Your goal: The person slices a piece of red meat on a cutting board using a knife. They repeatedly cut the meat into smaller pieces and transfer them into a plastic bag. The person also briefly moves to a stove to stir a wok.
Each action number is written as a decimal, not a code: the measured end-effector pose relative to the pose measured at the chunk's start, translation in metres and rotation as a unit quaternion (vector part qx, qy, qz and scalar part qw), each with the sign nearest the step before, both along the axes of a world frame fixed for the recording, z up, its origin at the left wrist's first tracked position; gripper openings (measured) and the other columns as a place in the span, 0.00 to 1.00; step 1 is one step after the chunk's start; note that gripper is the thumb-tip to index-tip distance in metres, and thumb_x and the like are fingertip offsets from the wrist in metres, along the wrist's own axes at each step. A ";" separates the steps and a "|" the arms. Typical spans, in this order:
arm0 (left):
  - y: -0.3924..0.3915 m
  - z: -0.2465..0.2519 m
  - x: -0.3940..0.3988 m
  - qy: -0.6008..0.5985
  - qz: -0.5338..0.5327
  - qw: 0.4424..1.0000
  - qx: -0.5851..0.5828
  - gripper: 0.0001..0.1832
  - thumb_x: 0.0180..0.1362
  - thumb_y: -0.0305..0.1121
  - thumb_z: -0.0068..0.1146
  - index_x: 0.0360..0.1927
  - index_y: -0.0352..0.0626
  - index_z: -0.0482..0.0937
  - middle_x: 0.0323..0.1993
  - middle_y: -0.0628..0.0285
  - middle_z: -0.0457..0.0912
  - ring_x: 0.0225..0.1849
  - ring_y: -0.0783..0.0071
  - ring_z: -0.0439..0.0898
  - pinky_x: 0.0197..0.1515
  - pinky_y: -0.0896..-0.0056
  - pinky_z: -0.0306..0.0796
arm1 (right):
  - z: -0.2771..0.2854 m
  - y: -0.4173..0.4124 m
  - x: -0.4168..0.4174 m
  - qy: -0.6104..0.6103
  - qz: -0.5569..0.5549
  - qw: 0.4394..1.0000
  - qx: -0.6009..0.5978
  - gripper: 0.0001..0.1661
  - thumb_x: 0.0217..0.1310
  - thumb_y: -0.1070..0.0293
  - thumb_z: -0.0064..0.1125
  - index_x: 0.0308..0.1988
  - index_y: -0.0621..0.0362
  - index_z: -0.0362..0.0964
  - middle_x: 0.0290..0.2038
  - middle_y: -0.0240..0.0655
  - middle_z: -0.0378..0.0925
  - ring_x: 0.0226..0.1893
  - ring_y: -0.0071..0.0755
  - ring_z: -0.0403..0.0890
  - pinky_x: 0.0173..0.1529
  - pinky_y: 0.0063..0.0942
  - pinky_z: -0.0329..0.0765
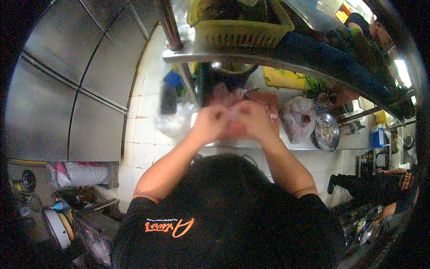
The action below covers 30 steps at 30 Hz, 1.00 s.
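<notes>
My left hand [213, 121] and my right hand [252, 117] are close together over the worktop, both blurred, with fingers curled inward. Pinkish, see-through material [223, 93], possibly a plastic bag, shows just beyond my fingers; blur hides whether either hand grips it. Beneath and behind my right hand lies a reddish cutting board [265, 97]. Something pink-red shows between my wrists, too smeared to name. Right of the board sits a clear plastic bag [298, 119] with reddish contents. Beside that bag is a metal bowl [326, 131] of small pale pieces.
A metal shelf [215, 55] bearing a yellow plastic basket [240, 32] overhangs the worktop. Behind the board are a yellow cutting board [284, 78] and green leaves [317, 85]. Steel cabinet doors [97, 117] stand left. A person [373, 185] in dark clothes is at right; another is upper right.
</notes>
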<state>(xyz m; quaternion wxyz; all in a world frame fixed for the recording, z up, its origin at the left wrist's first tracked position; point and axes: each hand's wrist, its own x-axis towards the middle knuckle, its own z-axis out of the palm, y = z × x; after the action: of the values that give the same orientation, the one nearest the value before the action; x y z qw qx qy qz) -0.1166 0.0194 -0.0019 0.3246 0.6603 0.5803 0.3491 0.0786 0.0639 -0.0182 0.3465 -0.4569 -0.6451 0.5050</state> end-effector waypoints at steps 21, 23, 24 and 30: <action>-0.011 -0.079 0.016 -0.342 0.073 0.907 -0.233 0.09 0.70 0.27 0.54 0.48 0.35 0.80 0.41 0.56 0.84 0.39 0.67 0.84 0.45 0.58 0.84 | -0.058 -0.016 0.010 0.018 -0.003 0.989 -0.146 0.18 0.63 0.55 0.67 0.44 0.58 0.84 0.38 0.39 0.88 0.38 0.36 0.86 0.47 0.36 0.82; -0.013 -0.091 0.014 -0.508 0.104 0.804 -0.291 0.10 0.70 0.27 0.50 0.51 0.36 0.79 0.44 0.55 0.84 0.43 0.65 0.83 0.48 0.57 0.81 | -0.055 -0.018 0.012 -0.058 0.008 0.992 -0.114 0.20 0.62 0.53 0.68 0.43 0.59 0.84 0.38 0.39 0.87 0.38 0.36 0.86 0.46 0.37 0.82; -0.014 -0.083 0.016 -0.512 0.117 0.795 -0.304 0.13 0.70 0.26 0.47 0.54 0.40 0.77 0.47 0.57 0.83 0.47 0.63 0.82 0.51 0.57 0.77 | -0.052 -0.020 0.013 -0.097 0.012 0.990 -0.098 0.20 0.62 0.53 0.68 0.42 0.59 0.84 0.37 0.39 0.87 0.37 0.36 0.86 0.45 0.37 0.82; -0.010 -0.098 0.013 -0.630 0.076 0.716 -0.292 0.15 0.67 0.26 0.48 0.56 0.41 0.75 0.51 0.57 0.84 0.53 0.57 0.82 0.58 0.56 0.77 | -0.071 -0.030 0.016 -0.109 -0.029 0.991 -0.074 0.25 0.59 0.50 0.71 0.43 0.61 0.83 0.40 0.40 0.87 0.40 0.38 0.86 0.47 0.38 0.82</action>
<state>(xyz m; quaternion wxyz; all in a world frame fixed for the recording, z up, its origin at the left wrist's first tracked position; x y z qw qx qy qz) -0.1036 0.0096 -0.0997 0.7639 0.1137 0.3630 0.5213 0.0946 0.0339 -0.0896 0.2544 -0.5521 -0.6263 0.4882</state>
